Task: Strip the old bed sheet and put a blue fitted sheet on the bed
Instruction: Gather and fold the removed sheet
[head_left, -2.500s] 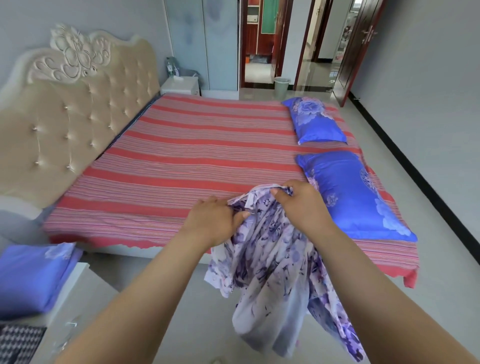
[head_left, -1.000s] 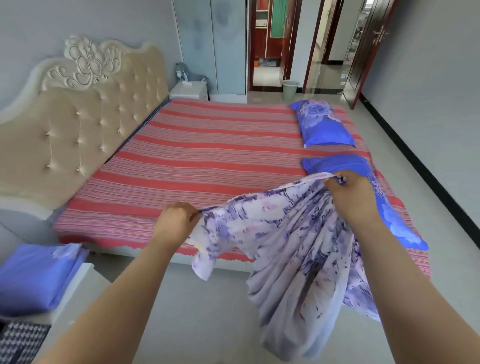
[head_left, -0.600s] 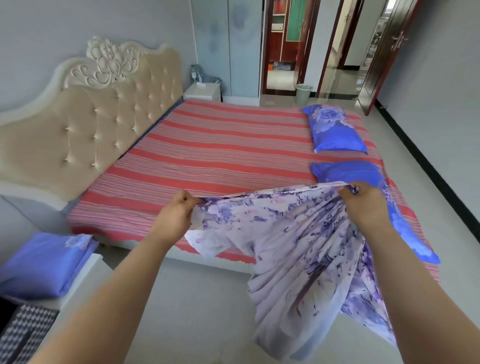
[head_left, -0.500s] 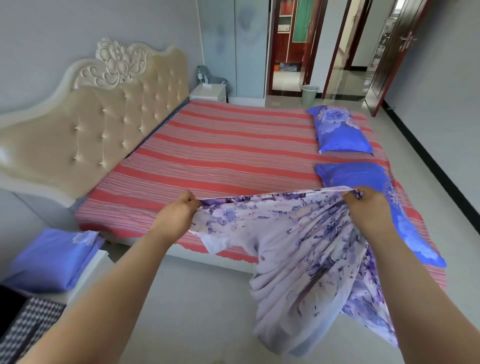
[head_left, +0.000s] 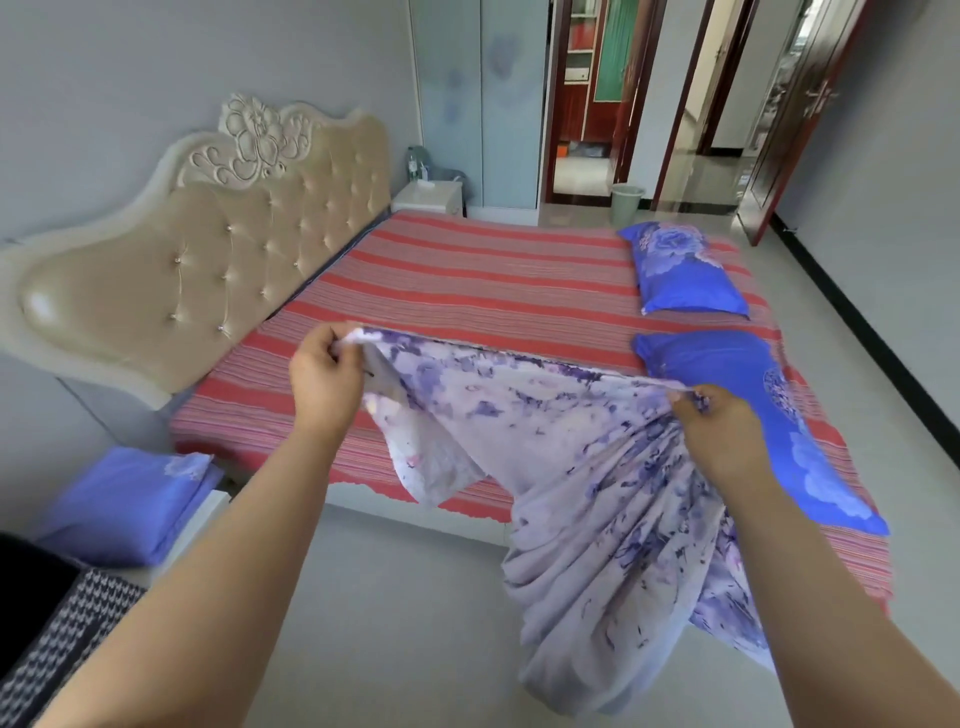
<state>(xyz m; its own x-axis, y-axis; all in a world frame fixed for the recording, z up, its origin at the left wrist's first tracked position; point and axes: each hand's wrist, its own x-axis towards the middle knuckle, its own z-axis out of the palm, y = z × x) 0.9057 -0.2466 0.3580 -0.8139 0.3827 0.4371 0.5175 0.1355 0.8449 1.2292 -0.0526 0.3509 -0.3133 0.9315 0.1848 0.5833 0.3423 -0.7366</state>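
Head view, so here's where it's at: the person has the pale purple floral sheet (head_left: 582, 467) pulled out way wider than it was a couple of seconds back, when it was just a bunched wad between two hands held close together. Now the left hand (head_left: 324, 384) pinches one end of the top edge at about 9 o'clock and the right hand (head_left: 719, 434) grips the other end at about 3 o'clock, with the edge running fairly taut between them. The rest of the fabric droops toward the floor at 5 o'clock, in front of the bed's near side.

The bed (head_left: 467, 280) sits at 12 o'clock, and its red striped cover is still on. Two blue floral pillows (head_left: 685, 270) lie along the 2 o'clock side. A folded blue bundle (head_left: 124, 504) rests on a stand at 8 o'clock.

Looks like they're finding the edges to fold or sort it. Whether this floral piece is the old sheet is hard to say.
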